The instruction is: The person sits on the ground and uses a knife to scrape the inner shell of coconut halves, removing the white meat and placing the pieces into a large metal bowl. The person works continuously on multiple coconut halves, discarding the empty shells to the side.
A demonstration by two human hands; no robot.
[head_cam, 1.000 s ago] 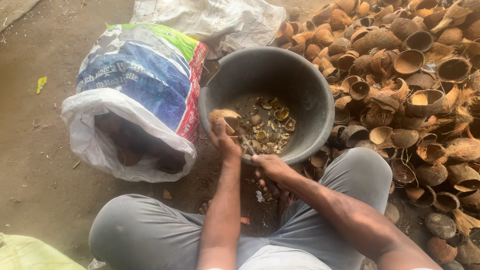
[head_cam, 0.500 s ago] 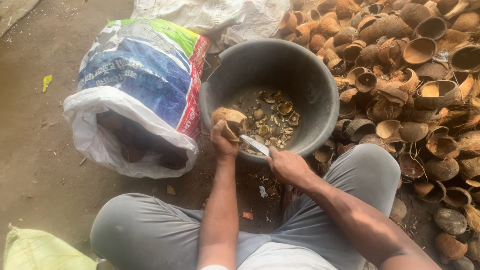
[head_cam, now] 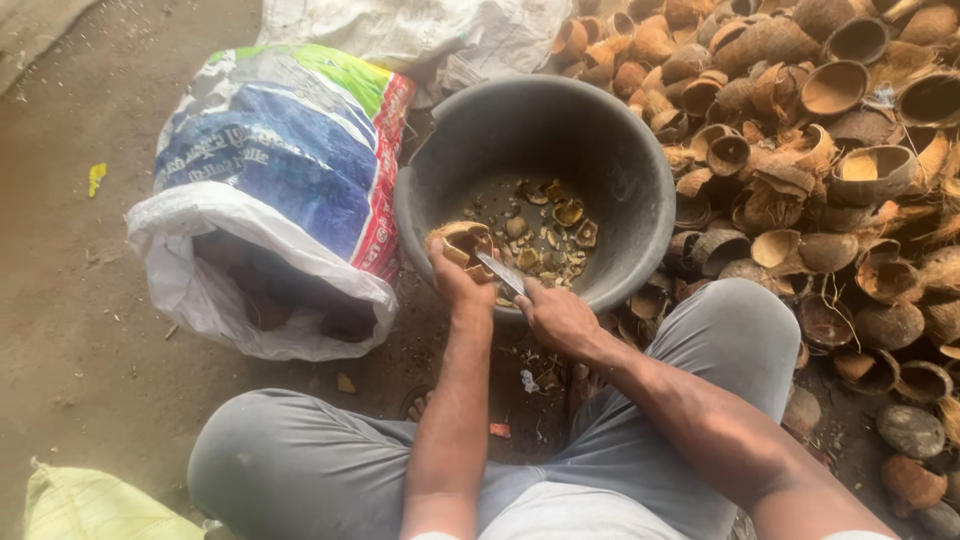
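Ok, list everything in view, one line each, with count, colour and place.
coconut half shell: one, brown, in the left hand over the basin's near rim
knife: one, metal blade, in the right hand, tip at the shell
basin: one, dark grey, centre, holding pale kernel pieces
empty coconut shells: a large heap, brown, right
open sack: one, white, blue and green, left
white sack: one, top
yellow-green sack: one, bottom left
left hand: grip on the shell
right hand: grip on the knife
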